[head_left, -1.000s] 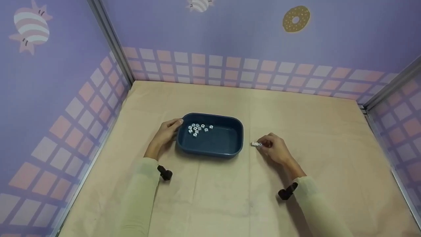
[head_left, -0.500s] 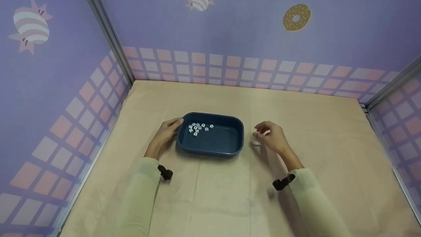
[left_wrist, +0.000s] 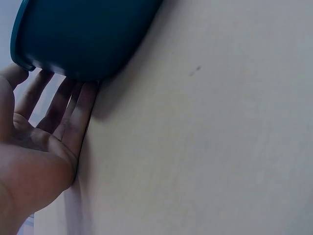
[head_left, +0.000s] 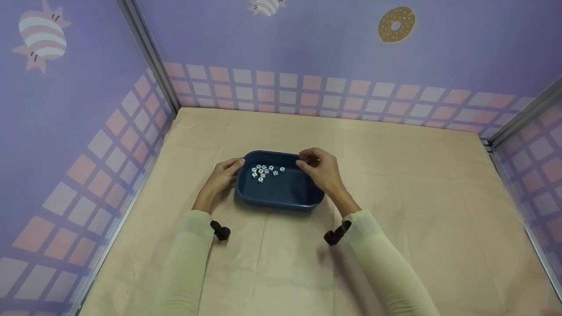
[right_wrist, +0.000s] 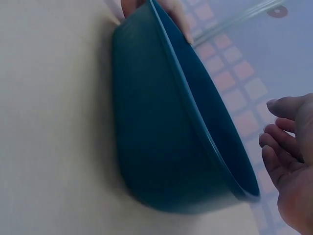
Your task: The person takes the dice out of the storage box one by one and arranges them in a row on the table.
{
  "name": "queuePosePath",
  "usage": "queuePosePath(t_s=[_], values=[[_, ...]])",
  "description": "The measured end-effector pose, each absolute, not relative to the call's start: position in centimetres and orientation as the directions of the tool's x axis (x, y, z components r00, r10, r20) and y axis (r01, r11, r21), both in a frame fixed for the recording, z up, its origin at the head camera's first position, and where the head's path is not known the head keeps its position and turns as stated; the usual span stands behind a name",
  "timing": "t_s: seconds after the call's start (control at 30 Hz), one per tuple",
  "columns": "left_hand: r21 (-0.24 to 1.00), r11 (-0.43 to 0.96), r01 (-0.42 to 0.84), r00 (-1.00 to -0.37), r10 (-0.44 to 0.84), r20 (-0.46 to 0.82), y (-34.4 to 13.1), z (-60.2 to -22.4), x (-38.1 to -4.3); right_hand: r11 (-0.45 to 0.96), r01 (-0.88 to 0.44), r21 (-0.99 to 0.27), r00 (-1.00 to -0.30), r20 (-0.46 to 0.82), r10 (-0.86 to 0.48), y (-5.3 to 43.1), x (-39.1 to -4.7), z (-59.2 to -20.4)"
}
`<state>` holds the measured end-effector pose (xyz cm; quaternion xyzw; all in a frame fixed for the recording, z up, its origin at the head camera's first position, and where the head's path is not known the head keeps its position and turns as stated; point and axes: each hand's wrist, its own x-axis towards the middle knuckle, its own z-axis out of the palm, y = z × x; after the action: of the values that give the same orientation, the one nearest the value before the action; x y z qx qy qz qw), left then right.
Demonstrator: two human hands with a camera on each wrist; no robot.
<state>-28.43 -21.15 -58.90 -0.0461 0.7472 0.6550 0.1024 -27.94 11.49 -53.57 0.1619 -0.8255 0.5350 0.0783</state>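
A dark blue rectangular tub [head_left: 285, 204] sits on the cloth-covered table. Several white dice [head_left: 263, 170] lie inside it, mostly bunched toward the left end. My left hand [head_left: 222, 177] holds the tub's left end, its thumb at the rim; in the left wrist view the fingers reach the outer wall from below. Over the tub's right end hovers my right hand [head_left: 322, 170]. The right wrist view shows its fingers loosely bent beside the rim, with nothing visible between thumb and fingers. The row of dice on the table right of the tub is now almost wholly behind the right wrist.
A beige cloth [head_left: 417, 188] covers the table, with purple patterned panels [head_left: 285, 48] rising behind and at both sides. Black wrist cameras [head_left: 337, 233] jut inward from both sleeves.
My right hand let go of the short row of dice on the table, lifted, and moved left over the tub's right end. The left hand and the tub stayed in place.
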Motion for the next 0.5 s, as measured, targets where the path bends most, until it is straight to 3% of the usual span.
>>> queuePosePath(t_s=[0.2,0.5], values=[[0.969,0.093,-0.230,-0.969,0.069,-0.236,-21.4,-58.7,-28.2,0.358,-0.308,-0.881,-0.946,0.245,-0.212,8.9,-28.2,-54.4],[0.969,0.086,-0.231,-0.969,0.073,-0.238,-21.4,-58.7,-28.2,0.441,-0.293,-0.848,-0.937,0.162,-0.310,7.3,-28.5,-56.0]])
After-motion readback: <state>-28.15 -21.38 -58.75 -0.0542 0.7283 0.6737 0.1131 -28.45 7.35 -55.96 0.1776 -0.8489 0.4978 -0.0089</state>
